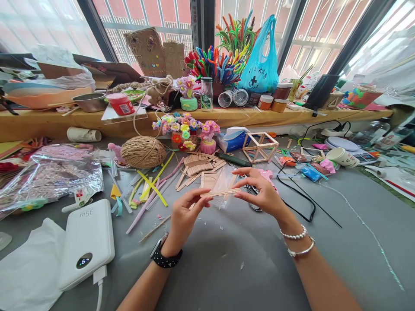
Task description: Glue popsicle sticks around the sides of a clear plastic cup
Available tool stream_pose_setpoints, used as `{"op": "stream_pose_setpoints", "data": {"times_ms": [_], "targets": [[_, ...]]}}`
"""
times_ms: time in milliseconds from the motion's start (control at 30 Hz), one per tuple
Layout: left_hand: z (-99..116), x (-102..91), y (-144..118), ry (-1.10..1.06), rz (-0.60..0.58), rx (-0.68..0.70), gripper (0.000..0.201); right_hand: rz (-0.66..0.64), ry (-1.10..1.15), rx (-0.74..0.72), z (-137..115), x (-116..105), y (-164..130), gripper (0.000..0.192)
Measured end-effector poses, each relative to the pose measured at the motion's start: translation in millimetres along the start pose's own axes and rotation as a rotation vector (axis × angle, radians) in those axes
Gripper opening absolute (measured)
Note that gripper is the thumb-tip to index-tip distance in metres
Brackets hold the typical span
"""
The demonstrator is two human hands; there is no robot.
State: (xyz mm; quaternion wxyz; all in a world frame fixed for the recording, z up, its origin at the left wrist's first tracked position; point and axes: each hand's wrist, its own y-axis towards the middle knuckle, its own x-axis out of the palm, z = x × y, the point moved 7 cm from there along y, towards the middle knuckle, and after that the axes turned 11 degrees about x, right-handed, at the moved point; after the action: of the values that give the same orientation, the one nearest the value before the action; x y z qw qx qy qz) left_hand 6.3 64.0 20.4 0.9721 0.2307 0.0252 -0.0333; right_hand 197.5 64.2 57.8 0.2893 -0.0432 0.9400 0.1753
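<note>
- Sunlit windows are running across the top of the frame, above a long wooden shelf (pixel 39 123) crowded with craft supplies.
- Below it, a grey counter (pixel 227 259) is filling the lower frame, littered with scraps.
- At lower left, a white power bank (pixel 86 242) is lying flat on the counter, its cable trailing off the bottom edge.
- Left of centre, a crinkled foil bag (pixel 52 175) is sitting beside a ball of twine (pixel 143 151).
- At upper centre, a blue plastic bag (pixel 259 65) is standing on the shelf next to a bunch of pipe cleaners (pixel 217 62).
- Right of centre, a wooden stick cube (pixel 259 147) is resting near a tissue pack (pixel 232 138).
- In mid-frame, a loose pile of craft sticks (pixel 197 166) is lying behind the hands.
- The left hand (pixel 184 216), wearing a black watch, is pinching the left end of a craft stick (pixel 220 192) between thumb and fingertips.
- The right hand (pixel 264 192), wearing two bracelets, is pinching the stick's right end.
- That stick is being held level above the counter at centre frame, in front of a clear plastic wrapper (pixel 223 181).
</note>
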Motion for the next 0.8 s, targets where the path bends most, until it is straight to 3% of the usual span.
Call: {"op": "stream_pose_setpoints", "data": {"times_ms": [800], "targets": [[3.5, 9.2, 0.9, 0.053, -0.114, -0.051, 0.021, -0.019, 0.06, 0.026, 2.1, -3.9, 1.2, 0.016]]}}
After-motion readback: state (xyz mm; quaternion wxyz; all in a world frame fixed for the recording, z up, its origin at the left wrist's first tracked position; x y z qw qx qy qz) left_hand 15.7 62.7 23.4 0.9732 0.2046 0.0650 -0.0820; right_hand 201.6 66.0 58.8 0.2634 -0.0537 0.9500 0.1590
